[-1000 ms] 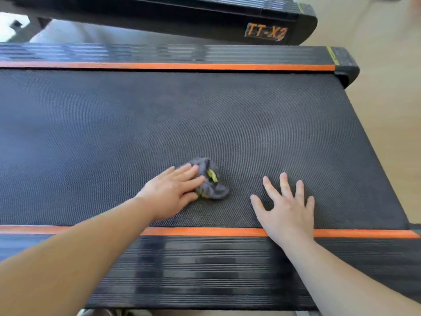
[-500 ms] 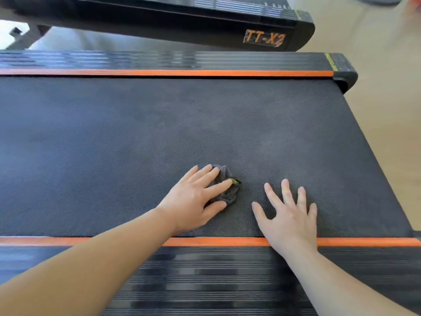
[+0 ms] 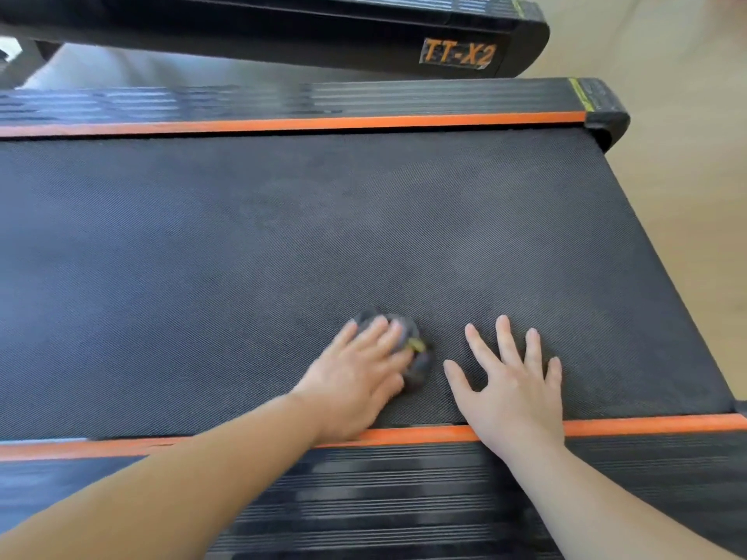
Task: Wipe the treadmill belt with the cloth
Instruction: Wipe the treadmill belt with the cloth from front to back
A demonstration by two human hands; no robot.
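1. Grey cloth lies bunched under the left hand, whose flat fingers press it onto the belt by the near edge.
2. Right hand rests flat, fingers spread, just right of it.
3. Wiping seems underway; the far and left stretches probably remain.

A long, glossy black beam with an orange "TT-X2" label near its right end crosses the top of the view. Right of the beam lies a smooth, pale beige floor in soft, even light. Just below the beam's left part shows a blurred pale grey surface, and at its far left a small bright white patch.
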